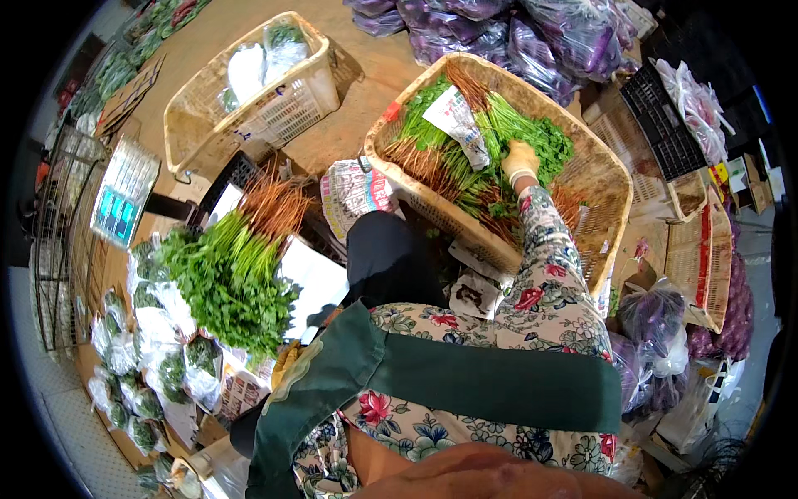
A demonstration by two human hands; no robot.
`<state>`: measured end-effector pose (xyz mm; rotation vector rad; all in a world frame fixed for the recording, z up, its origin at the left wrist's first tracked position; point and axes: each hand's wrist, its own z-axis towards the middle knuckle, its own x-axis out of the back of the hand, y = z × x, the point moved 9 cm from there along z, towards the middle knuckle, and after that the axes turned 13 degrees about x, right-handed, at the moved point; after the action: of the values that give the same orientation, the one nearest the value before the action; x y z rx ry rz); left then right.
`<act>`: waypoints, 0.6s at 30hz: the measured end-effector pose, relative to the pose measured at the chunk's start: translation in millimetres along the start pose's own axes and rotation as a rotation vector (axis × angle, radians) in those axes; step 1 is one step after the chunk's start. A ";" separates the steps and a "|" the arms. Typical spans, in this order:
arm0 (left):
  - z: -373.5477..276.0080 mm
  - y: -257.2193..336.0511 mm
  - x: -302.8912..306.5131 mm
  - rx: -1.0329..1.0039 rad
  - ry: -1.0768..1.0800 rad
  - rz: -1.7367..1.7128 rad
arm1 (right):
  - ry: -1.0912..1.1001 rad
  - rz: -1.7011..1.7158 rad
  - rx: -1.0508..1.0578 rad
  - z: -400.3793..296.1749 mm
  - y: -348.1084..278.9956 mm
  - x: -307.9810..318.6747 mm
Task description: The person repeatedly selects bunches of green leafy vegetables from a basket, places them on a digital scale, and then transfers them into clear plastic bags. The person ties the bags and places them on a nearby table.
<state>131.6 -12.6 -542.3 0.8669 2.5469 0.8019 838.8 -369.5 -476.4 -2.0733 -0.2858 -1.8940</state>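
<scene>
My right hand, in a pale glove, reaches into a plastic crate and is closed around the stems of leafy greens with brown roots, which look like coriander. Its fingertips are partly hidden among the stalks. A printed paper sheet lies on the greens beside that hand. At my left side, a yellow glove shows partly beneath my sleeve; it seems to be my left hand, its fingers hidden. Just beyond it, a large rooted bunch of the same greens rests over a white board by a digital scale display.
Another crate at the upper left holds white-wrapped greens. Plastic bags of purple vegetables are piled behind the near crate. Several wrapped bundles lie at the left. A printed sack sits between the scale and the crate.
</scene>
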 end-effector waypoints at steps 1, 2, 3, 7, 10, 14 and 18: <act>1.9 5.4 -2.8 0.006 -0.003 0.016 | 0.005 -0.024 -0.026 15.6 1.6 2.0; 3.2 10.4 -6.1 0.012 -0.005 0.029 | 0.027 -0.020 -0.022 26.8 1.0 4.6; 3.0 13.3 -7.9 0.020 0.000 0.036 | 0.050 -0.012 -0.009 36.7 -8.1 12.1; 6.6 31.4 -16.4 0.038 0.028 0.078 | 0.080 -0.012 -0.007 93.9 -12.0 -3.7; 9.5 45.3 -19.3 0.038 0.063 0.144 | -0.023 0.185 -0.096 139.4 1.1 -16.8; 7.8 49.6 -25.5 0.068 0.067 0.147 | 0.008 0.048 0.001 154.7 -11.8 -15.1; 18.3 69.9 -58.2 0.086 0.037 0.197 | 0.011 0.027 -0.018 161.2 -13.0 -16.9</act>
<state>215.9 3.4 -507.0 1.1546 2.5724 0.7757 982.2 -297.9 -503.5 -2.0675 -0.2385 -1.8982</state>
